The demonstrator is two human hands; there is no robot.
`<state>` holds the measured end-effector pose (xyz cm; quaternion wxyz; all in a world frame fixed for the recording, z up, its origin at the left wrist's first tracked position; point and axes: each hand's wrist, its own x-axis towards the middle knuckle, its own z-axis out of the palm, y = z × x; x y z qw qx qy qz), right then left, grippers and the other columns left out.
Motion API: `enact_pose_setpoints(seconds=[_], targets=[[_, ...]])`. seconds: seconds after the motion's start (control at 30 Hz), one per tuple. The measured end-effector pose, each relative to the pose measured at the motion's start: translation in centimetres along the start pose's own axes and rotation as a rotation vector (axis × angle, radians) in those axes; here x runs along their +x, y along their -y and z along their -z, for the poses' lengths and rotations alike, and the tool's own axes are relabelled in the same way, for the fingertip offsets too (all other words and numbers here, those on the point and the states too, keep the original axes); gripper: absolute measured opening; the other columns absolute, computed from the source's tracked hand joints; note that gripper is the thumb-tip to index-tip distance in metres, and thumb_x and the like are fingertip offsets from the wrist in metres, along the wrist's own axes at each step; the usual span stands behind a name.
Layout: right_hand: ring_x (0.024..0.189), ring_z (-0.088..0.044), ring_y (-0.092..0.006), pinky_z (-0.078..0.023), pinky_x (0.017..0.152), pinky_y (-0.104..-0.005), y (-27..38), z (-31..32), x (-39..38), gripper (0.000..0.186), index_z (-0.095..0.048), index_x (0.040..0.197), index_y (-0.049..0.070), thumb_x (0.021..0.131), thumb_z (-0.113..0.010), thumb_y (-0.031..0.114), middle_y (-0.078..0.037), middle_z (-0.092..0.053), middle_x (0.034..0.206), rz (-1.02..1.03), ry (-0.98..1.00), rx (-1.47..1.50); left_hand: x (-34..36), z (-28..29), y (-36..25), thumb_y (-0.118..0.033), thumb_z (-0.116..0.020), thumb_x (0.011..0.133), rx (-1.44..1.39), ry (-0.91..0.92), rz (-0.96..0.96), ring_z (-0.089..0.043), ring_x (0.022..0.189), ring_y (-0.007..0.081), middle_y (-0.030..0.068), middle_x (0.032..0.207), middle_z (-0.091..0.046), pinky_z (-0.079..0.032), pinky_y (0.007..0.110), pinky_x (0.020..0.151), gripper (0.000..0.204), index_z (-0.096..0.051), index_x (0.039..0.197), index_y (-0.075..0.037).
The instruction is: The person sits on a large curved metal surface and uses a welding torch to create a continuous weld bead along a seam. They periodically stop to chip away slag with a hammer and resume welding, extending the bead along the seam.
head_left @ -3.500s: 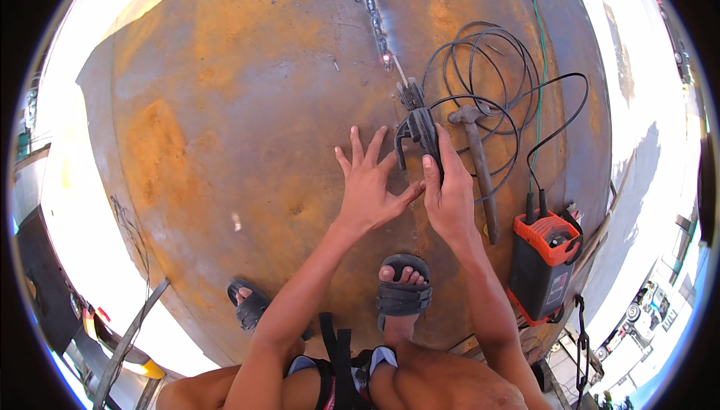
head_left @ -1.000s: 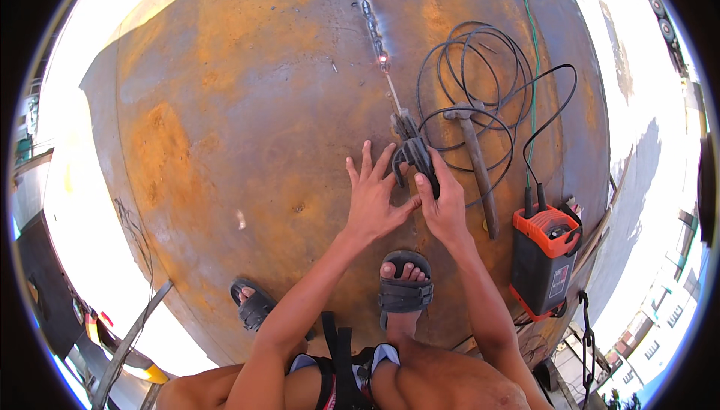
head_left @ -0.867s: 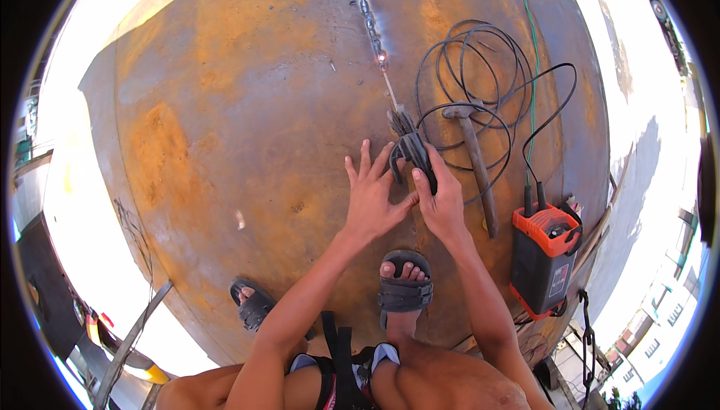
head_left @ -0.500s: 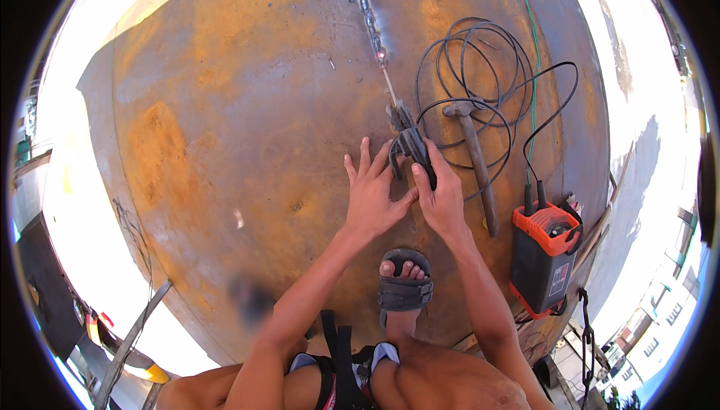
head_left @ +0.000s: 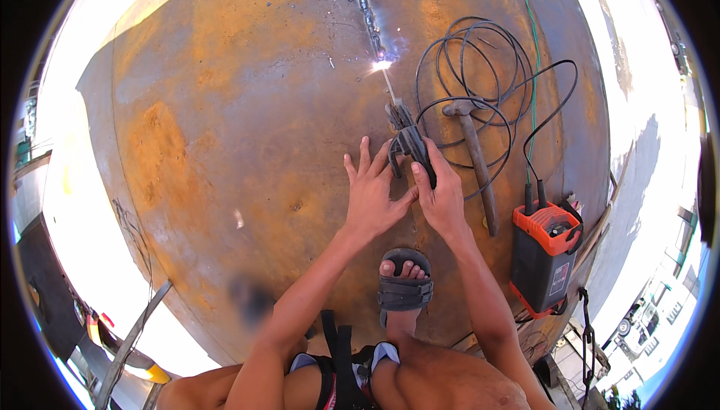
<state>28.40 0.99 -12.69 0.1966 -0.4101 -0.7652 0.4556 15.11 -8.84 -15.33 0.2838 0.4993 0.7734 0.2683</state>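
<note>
My right hand grips a black electrode holder. A thin welding rod sticks out of its jaws toward the far side. At the rod's tip a bright white arc glows on the rusty steel plate. From there a lumpy dark weld bead runs away to the upper edge. My left hand lies with fingers spread on the plate, its thumb beside my right hand and its fingertips close to the holder.
Right of the holder lie a hammer and a coiled black cable. A black and orange welding machine stands near the plate's right edge, with a green wire running past. My sandalled foot rests just behind my hands.
The small red glow at the rod's tip has become a bright white arc with a few sparks. Both hands and the electrode holder stay in nearly the same place.
</note>
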Motion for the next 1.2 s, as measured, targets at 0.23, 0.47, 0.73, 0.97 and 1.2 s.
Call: enact_pose_setpoints(seconds=[0.23, 0.47, 0.73, 0.97, 1.2], targets=[[0.120, -0.068, -0.0460, -0.054, 0.098, -0.0478, -0.07, -0.03, -0.06, 0.050, -0.053, 0.149, -0.005, 0.109, -0.063, 0.022, -0.029, -0.068, 0.133, -0.004, -0.002, -0.006, 0.03, -0.07, 0.04, -0.044, -0.081, 0.088, 0.001, 0.001, -0.002, -0.020, 0.161, 0.0511, 0.0119, 0.164, -0.048, -0.011, 0.079, 0.123, 0.066, -0.065, 0.144, -0.014], [0.119, -0.068, -0.0454, -0.055, 0.097, -0.0470, 0.28, 0.02, -0.04, 0.049, -0.054, 0.149, -0.005, 0.108, -0.064, 0.021, -0.029, -0.068, 0.132, -0.033, 0.007, 0.013, -0.07, -0.21, 0.28, -0.045, -0.080, 0.089, 0.003, -0.014, -0.015, -0.020, 0.161, 0.0510, 0.0115, 0.165, -0.048, -0.012, 0.079, 0.123, 0.064, -0.065, 0.144, -0.015], [0.118, -0.069, -0.0445, -0.055, 0.097, -0.0465, 0.31, 0.07, -0.01, 0.049, -0.054, 0.150, -0.005, 0.108, -0.064, 0.020, -0.029, -0.069, 0.132, -0.039, 0.007, 0.013, -0.06, -0.23, 0.15, -0.044, -0.080, 0.088, 0.011, -0.013, -0.009, -0.020, 0.161, 0.0506, 0.0113, 0.165, -0.048, -0.013, 0.079, 0.123, 0.064, -0.065, 0.144, -0.015], [0.119, -0.069, -0.0450, -0.054, 0.098, -0.0471, 0.12, 0.04, -0.08, 0.049, -0.054, 0.149, -0.005, 0.108, -0.064, 0.020, -0.029, -0.068, 0.133, -0.033, 0.005, 0.005, -0.02, -0.22, 0.18, -0.043, -0.080, 0.088, 0.007, -0.004, -0.011, -0.019, 0.161, 0.0509, 0.0111, 0.165, -0.048, -0.012, 0.079, 0.123, 0.064, -0.065, 0.144, -0.016], [0.121, -0.068, -0.0448, -0.054, 0.099, -0.0472, -0.10, 0.01, -0.14, 0.050, -0.054, 0.150, -0.004, 0.108, -0.064, 0.021, -0.029, -0.068, 0.134, -0.049, 0.014, 0.017, 0.00, -0.13, 0.19, -0.042, -0.080, 0.088, 0.011, 0.001, -0.012, -0.019, 0.162, 0.0511, 0.0112, 0.166, -0.047, -0.012, 0.080, 0.122, 0.063, -0.065, 0.144, -0.016]])
